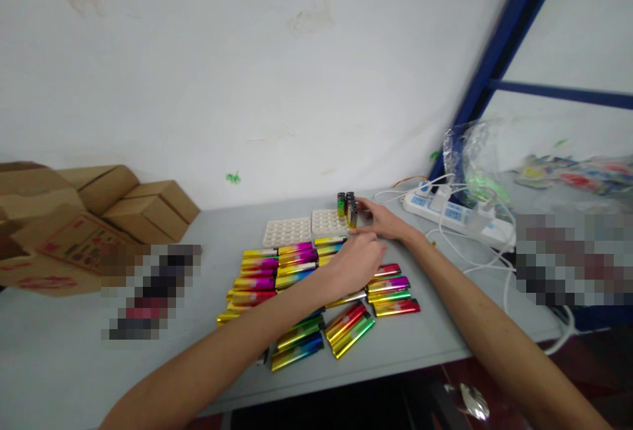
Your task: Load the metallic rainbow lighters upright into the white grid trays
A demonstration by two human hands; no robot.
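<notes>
From the head camera I see both of my hands out over the grey tabletop (74,351), working toward its far edge. My right hand (383,221) reaches furthest, fingers stretched out and laid against the small cluster of upright metallic cylinders (347,208) standing in the right-hand white pocketed tray (324,222); the fingers are fairly flat and narrow, and I cannot tell whether they pinch one of the pieces or only steady them. My left hand (357,260) hovers just nearer, curled loosely, knuckles up; whether it holds anything underneath is hidden. Beneath and around it lie the shiny gradient-coloured flat sticks (277,265), gold to magenta and gold to green, in rough rows toward the middle of the surface, with a few loose ones near the front edge. A second, empty-looking white pocketed tray (287,232) sits just left of the first.

To seat pieces well, I judge I should keep each cylinder upright, guide it into its own pocket, and steady its neighbours so none topple.

A white power strip with cables (445,212) lies near the right edge, brown cardboard boxes (99,206) at the left.
</notes>
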